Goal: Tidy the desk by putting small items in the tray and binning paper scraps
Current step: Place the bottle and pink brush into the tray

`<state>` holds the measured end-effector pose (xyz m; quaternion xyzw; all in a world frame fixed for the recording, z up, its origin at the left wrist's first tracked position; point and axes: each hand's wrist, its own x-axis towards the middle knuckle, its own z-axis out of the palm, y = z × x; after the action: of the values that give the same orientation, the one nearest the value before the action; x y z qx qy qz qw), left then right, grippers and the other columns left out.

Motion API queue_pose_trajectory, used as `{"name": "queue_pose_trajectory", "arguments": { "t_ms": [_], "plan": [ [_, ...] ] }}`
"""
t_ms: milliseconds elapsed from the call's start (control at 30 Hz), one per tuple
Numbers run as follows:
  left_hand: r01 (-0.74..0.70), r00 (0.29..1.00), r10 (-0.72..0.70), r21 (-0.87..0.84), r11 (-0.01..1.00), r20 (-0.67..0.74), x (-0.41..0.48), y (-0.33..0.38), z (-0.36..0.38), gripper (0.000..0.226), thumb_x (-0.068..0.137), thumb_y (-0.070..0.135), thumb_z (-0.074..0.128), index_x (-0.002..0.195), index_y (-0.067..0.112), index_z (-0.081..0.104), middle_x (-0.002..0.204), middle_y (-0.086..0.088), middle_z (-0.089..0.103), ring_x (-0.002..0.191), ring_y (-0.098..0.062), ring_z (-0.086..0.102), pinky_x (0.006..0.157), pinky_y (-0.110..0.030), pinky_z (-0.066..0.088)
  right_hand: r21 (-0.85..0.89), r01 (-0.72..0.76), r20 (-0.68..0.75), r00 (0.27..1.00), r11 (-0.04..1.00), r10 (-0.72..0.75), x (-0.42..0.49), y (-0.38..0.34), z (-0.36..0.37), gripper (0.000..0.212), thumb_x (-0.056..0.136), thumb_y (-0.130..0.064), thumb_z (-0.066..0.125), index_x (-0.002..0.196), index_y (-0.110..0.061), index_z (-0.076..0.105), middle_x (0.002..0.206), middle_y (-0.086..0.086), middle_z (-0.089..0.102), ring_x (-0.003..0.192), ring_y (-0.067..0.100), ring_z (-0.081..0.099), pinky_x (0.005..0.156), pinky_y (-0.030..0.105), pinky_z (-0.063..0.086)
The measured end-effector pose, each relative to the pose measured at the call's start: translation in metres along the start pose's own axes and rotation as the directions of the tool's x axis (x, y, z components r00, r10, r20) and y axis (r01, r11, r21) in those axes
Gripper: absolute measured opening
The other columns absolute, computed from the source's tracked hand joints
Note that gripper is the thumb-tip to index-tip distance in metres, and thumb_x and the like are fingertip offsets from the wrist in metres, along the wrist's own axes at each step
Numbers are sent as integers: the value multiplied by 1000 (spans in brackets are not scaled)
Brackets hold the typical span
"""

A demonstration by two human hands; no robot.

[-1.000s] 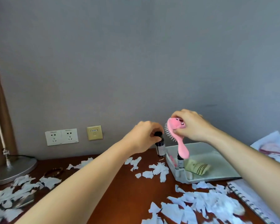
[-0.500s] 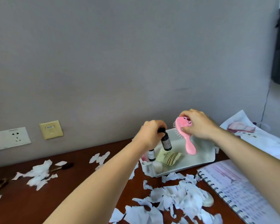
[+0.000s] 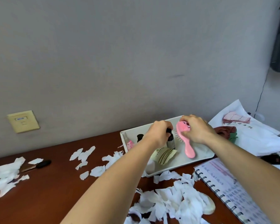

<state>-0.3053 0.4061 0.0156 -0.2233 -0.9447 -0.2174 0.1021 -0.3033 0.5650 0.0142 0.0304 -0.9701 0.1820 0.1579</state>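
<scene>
In the head view, the left hand (image 3: 158,135) was over the white tray (image 3: 204,153), its fingers curled around the top of a small dark bottle (image 3: 171,141). The bottle stood upright, with its base low in the tray, just behind a striped packet (image 3: 165,155). The right hand (image 3: 196,130) gripped the head of the pink hairbrush (image 3: 187,145) with bent fingers. The handle pointed down, and its end was touching the tray floor or very near it; I cannot tell which.

I judge the bottle to be stiff, light and perhaps of glass, so it should be held at the cap or neck and set down gently. The brush looked like hard, light plastic. It is best gripped at the smooth back of the head, away from the bristles.

Many torn paper scraps (image 3: 168,199) lay on the brown desk (image 3: 47,191). They are very light and soft, so it is better to gather them by the handful.
</scene>
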Motion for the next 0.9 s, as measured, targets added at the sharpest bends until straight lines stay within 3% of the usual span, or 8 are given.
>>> {"name": "queue_pose_trajectory", "arguments": {
  "t_ms": [167,400,500,567,700,800,900],
  "plan": [
    [-52,996,49,34,998,72,-4,-7,6,29,86,2,51,109,12,67,110,-10,67,101,-30,58,86,-36,49,-22,42,74,996,999,-40,1,-1,16,44,80,-22,65,122,-22,54,127,4,53,115,27,54,90,32,44],
    [-104,985,103,3,995,138,-10,-2,1,33,85,-1,53,107,15,71,111,-8,69,100,-29,60,91,-37,49,-15,73,162,984,997,-69,1,-8,25,37,82,-19,61,119,-20,57,121,8,54,112,30,54,89,35,46],
    [-125,978,122,3,992,170,-13,5,-2,36,85,0,53,111,17,70,115,-6,68,103,-26,60,93,-31,48,19,79,208,975,997,-81,0,-7,27,31,79,-9,59,108,-20,61,109,6,61,98,27,57,77,30,46],
    [-136,976,133,4,991,173,-17,8,-3,37,85,-1,52,112,18,70,116,-5,67,104,-24,60,90,-24,45,72,79,244,965,994,-94,-2,-4,26,36,79,-5,59,112,-20,61,106,3,65,98,25,58,78,28,43],
    [-107,981,102,18,994,164,-23,7,0,33,89,4,52,117,15,65,119,-7,66,108,-28,58,89,-28,43,88,58,279,957,994,-80,-8,-1,9,48,89,-6,54,135,-14,49,138,7,53,124,26,50,97,27,38],
    [-20,986,24,-30,999,164,-33,8,-7,36,93,12,52,128,13,55,129,-8,60,113,-26,58,95,-29,44,30,46,300,952,998,-53,-16,-2,-8,49,89,-11,55,137,-17,45,143,5,47,125,24,48,97,28,38],
    [8,981,-14,32,999,195,-35,4,-15,40,97,21,48,135,12,47,135,-8,55,120,-26,53,99,-31,42,19,51,309,949,999,-55,-18,-6,-16,47,91,-16,54,136,-19,46,143,4,46,125,24,48,96,28,38]
  ]
}}
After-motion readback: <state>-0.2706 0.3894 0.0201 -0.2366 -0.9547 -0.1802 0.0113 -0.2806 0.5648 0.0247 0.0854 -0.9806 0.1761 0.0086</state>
